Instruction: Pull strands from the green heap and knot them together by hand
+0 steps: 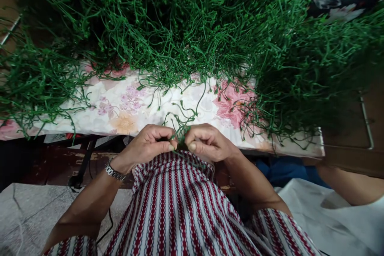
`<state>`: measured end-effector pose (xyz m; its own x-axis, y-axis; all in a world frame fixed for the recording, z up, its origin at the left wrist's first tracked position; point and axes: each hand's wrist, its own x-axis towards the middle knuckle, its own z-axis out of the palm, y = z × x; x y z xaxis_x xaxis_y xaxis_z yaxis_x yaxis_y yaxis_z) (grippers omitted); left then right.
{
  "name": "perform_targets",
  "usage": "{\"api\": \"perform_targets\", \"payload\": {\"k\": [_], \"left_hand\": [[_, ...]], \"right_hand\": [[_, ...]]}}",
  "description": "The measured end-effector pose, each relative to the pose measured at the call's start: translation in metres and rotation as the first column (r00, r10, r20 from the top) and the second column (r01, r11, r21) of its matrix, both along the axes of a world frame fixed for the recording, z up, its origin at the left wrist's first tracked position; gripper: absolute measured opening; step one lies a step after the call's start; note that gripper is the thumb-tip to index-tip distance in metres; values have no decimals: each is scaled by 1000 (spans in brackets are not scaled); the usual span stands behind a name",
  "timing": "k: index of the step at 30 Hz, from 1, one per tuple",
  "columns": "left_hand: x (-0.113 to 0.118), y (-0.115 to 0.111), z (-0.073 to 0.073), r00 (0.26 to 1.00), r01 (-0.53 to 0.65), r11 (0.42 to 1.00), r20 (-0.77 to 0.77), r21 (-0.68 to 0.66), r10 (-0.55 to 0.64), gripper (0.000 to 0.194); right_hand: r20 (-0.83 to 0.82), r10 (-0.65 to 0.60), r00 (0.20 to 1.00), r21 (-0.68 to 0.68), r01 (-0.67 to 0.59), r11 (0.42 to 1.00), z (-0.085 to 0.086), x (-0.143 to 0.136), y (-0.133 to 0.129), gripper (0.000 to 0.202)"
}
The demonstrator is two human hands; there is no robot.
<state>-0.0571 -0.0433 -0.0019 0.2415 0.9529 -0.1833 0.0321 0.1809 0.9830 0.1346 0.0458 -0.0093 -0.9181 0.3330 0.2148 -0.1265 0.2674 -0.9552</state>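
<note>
My left hand (157,143), with a metal watch (115,170) at its wrist, is closed in a pinch on thin green plastic stems (181,123). Close beside it, my right hand (207,143) is also pinched, thumb against curled forefinger, on the same small cluster of stems. Several loose ends curl up from between the two hands at the table's front edge. One stem trails below the fingers over my striped shirt. The exact spot that each fingertip grips is partly hidden.
A large heap of green stems (168,20) covers the back of the table. Smaller piles lie at the left (42,84) and right (288,88). A flowered tablecloth (168,104) shows in front. At the right are another person's arm (354,186) and a white cloth (318,212).
</note>
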Motion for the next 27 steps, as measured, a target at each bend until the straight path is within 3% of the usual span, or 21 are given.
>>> {"api": "perform_targets", "payload": {"k": [3, 6, 9, 12, 15, 23, 27], "left_hand": [[2, 2, -3, 984, -166, 985, -56, 48, 168, 14], [9, 3, -6, 963, -244, 966, -94, 88, 252, 13], [17, 1, -10, 935, -329, 940, -104, 92, 338, 12], [23, -1, -14, 890, -426, 898, -128, 107, 438, 13], [26, -2, -16, 850, -473, 869, -182, 148, 494, 12], [26, -2, -13, 837, -444, 875, -259, 192, 482, 10], [25, -2, -16, 869, -447, 886, -174, 126, 463, 10]], "right_hand": [[-16, -148, 989, 77, 149, 986, 2, -4, 2, 19], [-51, -256, 965, 90, 260, 961, 0, -13, -6, 20], [-13, -365, 931, -24, 364, 931, -6, -22, -18, 20], [71, -429, 900, -221, 434, 874, -14, -27, -28, 20], [110, -423, 899, -331, 435, 838, -18, -28, -32, 21], [236, -357, 904, -111, 390, 914, -6, -23, -25, 22], [246, -279, 928, -184, 328, 927, -5, -22, -21, 27]]}}
